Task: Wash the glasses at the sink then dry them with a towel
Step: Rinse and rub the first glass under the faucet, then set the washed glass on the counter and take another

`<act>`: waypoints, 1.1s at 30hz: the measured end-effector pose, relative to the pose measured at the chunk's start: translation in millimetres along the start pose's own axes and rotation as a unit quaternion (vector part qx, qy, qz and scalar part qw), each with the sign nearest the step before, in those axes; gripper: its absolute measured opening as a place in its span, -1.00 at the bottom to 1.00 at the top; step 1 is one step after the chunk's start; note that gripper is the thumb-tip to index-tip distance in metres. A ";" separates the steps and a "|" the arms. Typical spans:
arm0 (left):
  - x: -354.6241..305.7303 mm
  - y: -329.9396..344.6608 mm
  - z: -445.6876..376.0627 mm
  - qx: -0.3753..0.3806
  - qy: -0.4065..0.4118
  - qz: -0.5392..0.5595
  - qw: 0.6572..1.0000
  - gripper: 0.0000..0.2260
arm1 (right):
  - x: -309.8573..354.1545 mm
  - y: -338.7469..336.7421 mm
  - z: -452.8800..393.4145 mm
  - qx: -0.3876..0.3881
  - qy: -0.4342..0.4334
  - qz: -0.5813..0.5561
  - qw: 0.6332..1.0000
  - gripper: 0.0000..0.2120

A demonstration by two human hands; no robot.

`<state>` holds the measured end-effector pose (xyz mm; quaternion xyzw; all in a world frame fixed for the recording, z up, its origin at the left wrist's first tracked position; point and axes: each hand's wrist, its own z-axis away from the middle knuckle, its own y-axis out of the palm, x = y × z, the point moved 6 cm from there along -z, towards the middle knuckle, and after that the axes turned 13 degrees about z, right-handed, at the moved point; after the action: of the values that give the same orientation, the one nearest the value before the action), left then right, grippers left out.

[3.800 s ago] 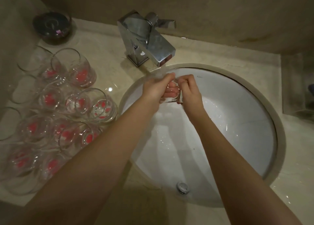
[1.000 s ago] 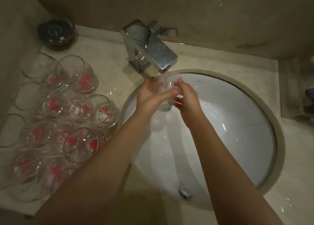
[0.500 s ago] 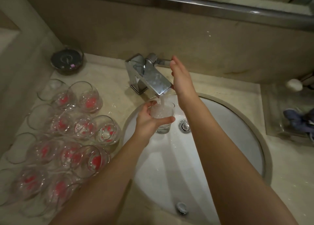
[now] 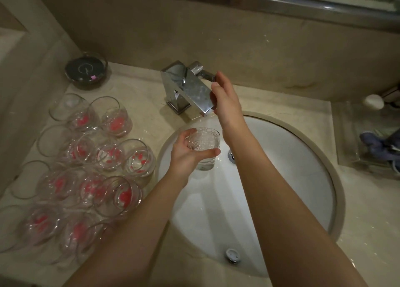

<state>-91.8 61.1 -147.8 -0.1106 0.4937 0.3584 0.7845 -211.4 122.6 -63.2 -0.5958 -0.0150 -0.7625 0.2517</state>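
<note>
the faucet (image 4: 188,89) is polished, mirror-bright metal, and the sink (image 4: 281,178) is smooth glossy white ceramic. the glass (image 4: 203,148) under the spout is clear, as are the glasses (image 4: 104,156) on the beige, faintly shiny stone counter (image 4: 147,104).

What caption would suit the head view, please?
Left hand holds a glass under the running faucet; right hand reaches its handle.

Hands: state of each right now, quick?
Left hand: grips the glass under the tap.
Right hand: open, fingers at the tap handle.
</note>
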 end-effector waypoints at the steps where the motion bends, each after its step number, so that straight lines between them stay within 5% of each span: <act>1: 1.1 0.3 1.1 0.000 -0.003 0.000 1.000 -0.23 | 0.4 0.7 1.9 0.009 0.001 0.001 1.000 -0.55; 7: 6.6 -0.5 4.9 0.010 -0.043 0.021 0.999 -0.27 | -7.0 -4.5 23.0 0.019 0.013 -0.068 0.997 -0.54; 11: 7.5 -3.5 13.2 0.012 -0.061 0.040 0.997 -0.44 | -65.2 -18.3 52.7 -0.035 0.120 -0.132 0.983 -0.61; 15: 14.3 -2.2 25.6 0.042 -0.091 0.032 0.994 -0.53 | -114.1 -6.2 88.5 0.088 0.219 -0.130 0.963 -0.69; 23: 35.5 6.8 51.4 0.102 -0.307 -0.044 0.945 -0.51 | -126.5 -22.6 117.3 0.119 0.347 0.030 0.930 -0.46; 33: 27.5 28.1 64.7 0.183 -0.260 -0.151 0.936 -0.47 | -120.6 -55.8 144.9 0.063 0.292 -0.024 0.954 -0.49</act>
<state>-58.6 127.9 -134.6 0.0582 0.3070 0.1557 0.9371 -83.6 262.2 -116.3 -0.3293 -0.0033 -0.9066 0.2641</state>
